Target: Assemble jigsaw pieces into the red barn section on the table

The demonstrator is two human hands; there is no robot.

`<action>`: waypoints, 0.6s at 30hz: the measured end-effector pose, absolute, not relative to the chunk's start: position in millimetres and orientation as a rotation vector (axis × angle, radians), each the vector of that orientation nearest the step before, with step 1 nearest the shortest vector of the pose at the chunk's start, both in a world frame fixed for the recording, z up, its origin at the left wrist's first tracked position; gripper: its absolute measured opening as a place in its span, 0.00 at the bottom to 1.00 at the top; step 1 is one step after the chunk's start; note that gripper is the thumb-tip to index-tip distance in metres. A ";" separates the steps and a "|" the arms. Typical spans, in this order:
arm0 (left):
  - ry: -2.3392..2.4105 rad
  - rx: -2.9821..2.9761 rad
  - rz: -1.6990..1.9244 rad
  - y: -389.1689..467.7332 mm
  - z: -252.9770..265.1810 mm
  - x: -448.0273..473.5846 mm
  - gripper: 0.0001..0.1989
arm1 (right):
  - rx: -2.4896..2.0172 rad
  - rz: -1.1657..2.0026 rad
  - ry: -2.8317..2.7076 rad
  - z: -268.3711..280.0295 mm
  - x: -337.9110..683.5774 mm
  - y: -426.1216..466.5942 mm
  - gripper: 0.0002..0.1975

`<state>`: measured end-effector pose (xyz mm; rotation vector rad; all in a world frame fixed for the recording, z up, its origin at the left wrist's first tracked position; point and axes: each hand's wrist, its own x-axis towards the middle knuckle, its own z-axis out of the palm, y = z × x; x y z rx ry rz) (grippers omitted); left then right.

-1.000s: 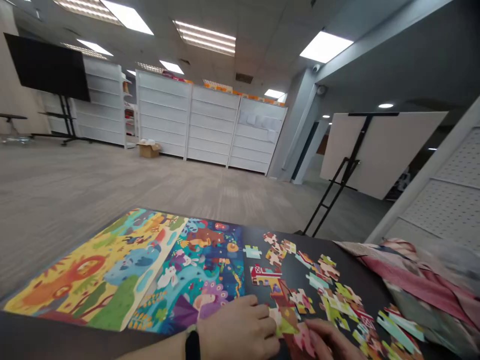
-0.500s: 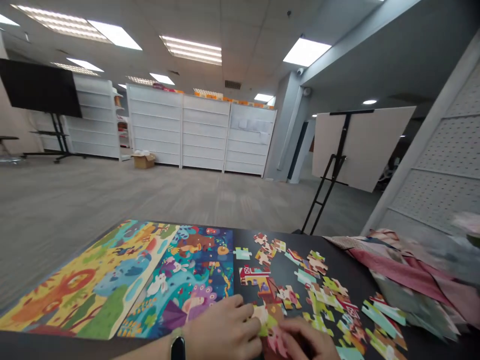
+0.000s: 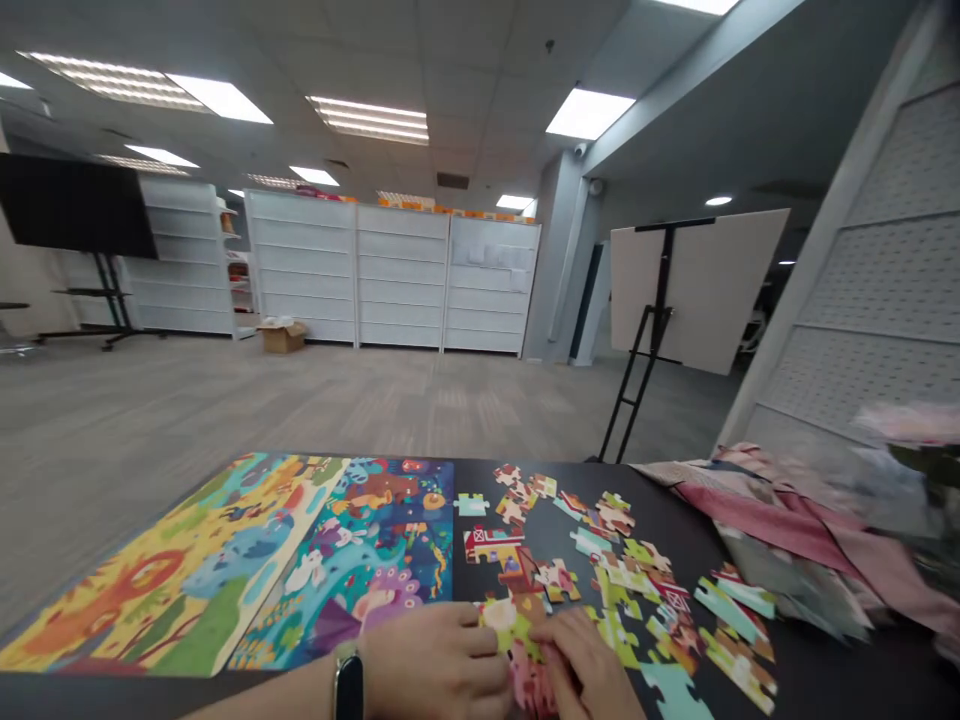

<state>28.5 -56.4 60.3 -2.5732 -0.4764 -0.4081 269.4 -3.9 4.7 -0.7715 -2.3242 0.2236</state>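
Observation:
Low at the near edge of the black table, my left hand (image 3: 439, 660), with a watch (image 3: 349, 680) on its wrist, has its fingers curled against the left side of a patch of joined jigsaw pieces (image 3: 502, 620). Its fingertips are hidden. My right hand (image 3: 589, 665) bends over the patch from the right, fingers pinched on a pink puzzle piece (image 3: 531, 680) at the patch's lower part. Just above lie a joined barn section (image 3: 493, 543) and a cow-patterned piece (image 3: 556, 580). Several loose pieces (image 3: 622, 570) spread to the right, some overlapping.
Two finished picture puzzles, one yellow (image 3: 161, 575) and one blue (image 3: 375, 540), lie left of my hands. Pink and grey wrapping (image 3: 780, 520) sits at the table's right end. Beyond stand an easel board (image 3: 697, 285), white shelves (image 3: 401, 280) and a cardboard box (image 3: 283, 338).
The camera view has tilted up and shifted slightly right. My right hand stays at the pink piece, its fingers shifted a little; my left hand keeps beside the joined patch.

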 end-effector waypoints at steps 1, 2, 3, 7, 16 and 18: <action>-0.477 -2.587 -0.395 -57.1 61.3 28.6 0.06 | -0.787 0.245 -2.316 5.5 270.3 -5.1 0.14; -0.485 -2.603 -0.376 -57.8 63.0 28.8 0.06 | -0.799 0.259 -2.309 6.0 271.0 -6.1 0.14; -0.503 -2.618 -0.356 -58.3 64.9 29.2 0.06 | -0.804 0.269 -2.304 6.4 271.6 -7.0 0.14; -0.701 -2.663 -0.346 -59.8 63.8 35.3 0.07 | -0.832 0.279 -2.300 7.0 271.8 -8.6 0.14; -0.860 -2.408 -0.295 -70.3 23.6 70.8 0.11 | -0.846 0.329 -2.290 7.2 271.6 -10.1 0.12; -0.897 -2.449 -0.297 -69.0 30.1 70.7 0.11 | -0.828 0.337 -2.279 5.0 273.3 -6.8 0.11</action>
